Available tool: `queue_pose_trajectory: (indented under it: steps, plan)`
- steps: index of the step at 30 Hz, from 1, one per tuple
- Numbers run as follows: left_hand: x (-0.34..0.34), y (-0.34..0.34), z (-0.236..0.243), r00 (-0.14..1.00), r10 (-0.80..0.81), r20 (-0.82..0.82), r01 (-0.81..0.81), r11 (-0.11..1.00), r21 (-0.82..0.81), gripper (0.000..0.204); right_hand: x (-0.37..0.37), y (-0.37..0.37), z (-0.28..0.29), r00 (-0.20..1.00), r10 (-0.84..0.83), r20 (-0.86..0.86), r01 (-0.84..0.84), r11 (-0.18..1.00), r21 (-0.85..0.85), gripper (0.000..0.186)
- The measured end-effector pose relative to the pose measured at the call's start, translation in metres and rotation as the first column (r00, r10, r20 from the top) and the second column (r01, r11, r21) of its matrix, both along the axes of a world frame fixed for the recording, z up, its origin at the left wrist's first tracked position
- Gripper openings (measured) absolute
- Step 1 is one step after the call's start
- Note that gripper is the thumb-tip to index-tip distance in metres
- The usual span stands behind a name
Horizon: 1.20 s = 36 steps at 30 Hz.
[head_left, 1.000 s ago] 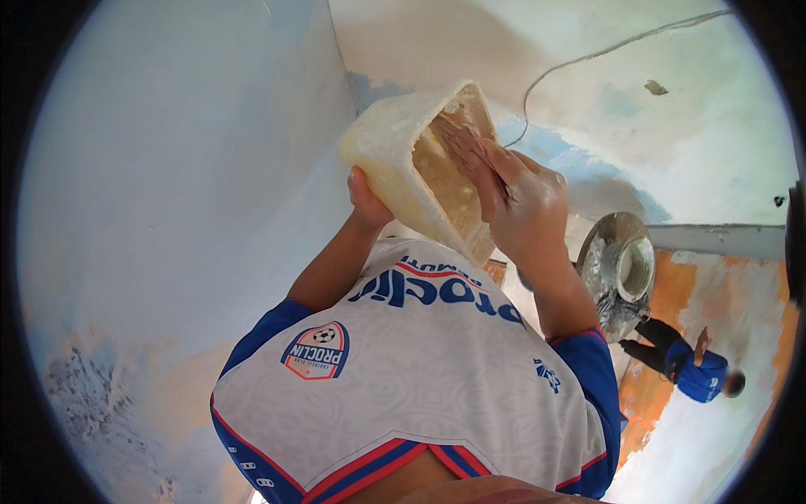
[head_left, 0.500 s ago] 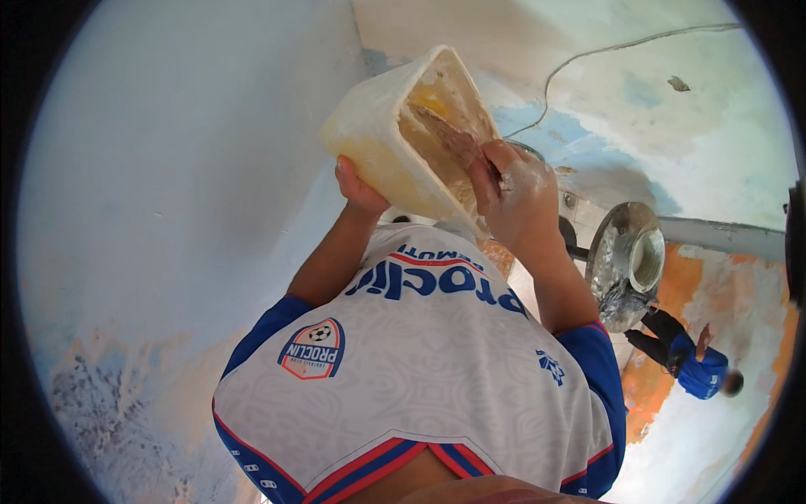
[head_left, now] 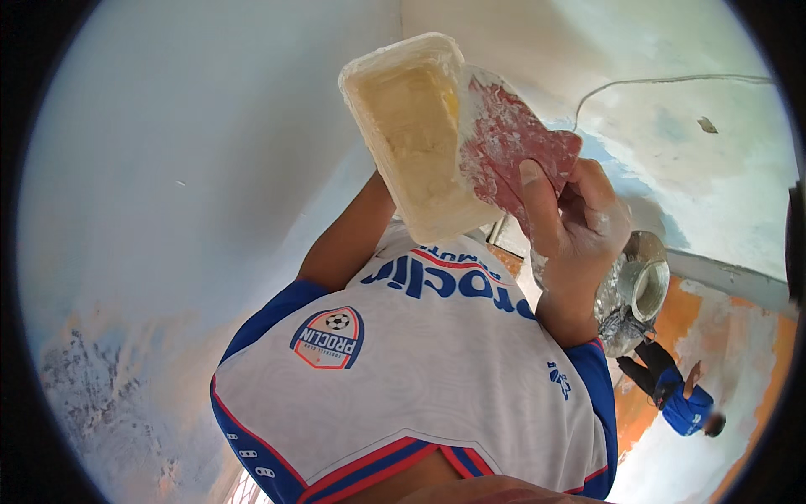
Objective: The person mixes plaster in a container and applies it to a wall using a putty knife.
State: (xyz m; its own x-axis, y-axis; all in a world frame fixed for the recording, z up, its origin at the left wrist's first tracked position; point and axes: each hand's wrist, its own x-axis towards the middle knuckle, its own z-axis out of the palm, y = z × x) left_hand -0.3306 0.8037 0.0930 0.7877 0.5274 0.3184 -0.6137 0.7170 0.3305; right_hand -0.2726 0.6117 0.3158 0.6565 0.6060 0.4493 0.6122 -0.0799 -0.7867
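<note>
A rectangular off-white plastic tub point(head_left: 441, 227) is tipped so that its opening shows, with pale, creamy residue coating the inside. My left forearm point(head_left: 357, 223) runs up behind the tub and supports it; the left hand itself is hidden by the tub. Thumb and fingers of my right hand point(head_left: 583, 227) are closed on a flat red putty scraper point(head_left: 529, 139) smeared with white paste. The scraper's broad edge lies at the tub's right rim. White paste also marks my right hand.
Past my right forearm, a white bucket point(head_left: 649, 290) stands on a round, paste-stained surface beside crumpled plastic. Another person in a blue shirt point(head_left: 688, 412) is farther off at lower right. A pale wall point(head_left: 151, 193) rises on my left. A cable point(head_left: 672, 80) runs along a patchy painted surface.
The red scraper has come out of the tub to its right rim. The tub has turned its opening toward me, and my left hand has gone out of sight behind it.
</note>
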Motion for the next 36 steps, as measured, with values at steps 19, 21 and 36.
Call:
queue_pose_trajectory:
  steps: [19, 21, 36]
  plan:
    - [-0.009, 0.0, 0.012, 0.997, 0.002, -0.08, -0.003, 1.0, -0.016, 0.091, -0.013, 0.038, -0.031, 0.958, 0.266, 0.106, -0.234, 0.941, -0.243, 0.018]
    - [-0.008, 0.005, 0.003, 0.998, -0.005, -0.069, 0.007, 1.0, 0.027, 0.089, -0.01, 0.03, -0.01, 0.975, 0.204, -0.083, -0.218, 0.952, -0.214, 0.019]
    - [-0.009, -0.013, 0.039, 0.965, 0.073, -0.253, -0.031, 0.985, 0.169, 0.095, 0.007, 0.036, -0.042, 0.958, 0.241, 0.158, -0.176, 0.924, -0.34, 0.015]
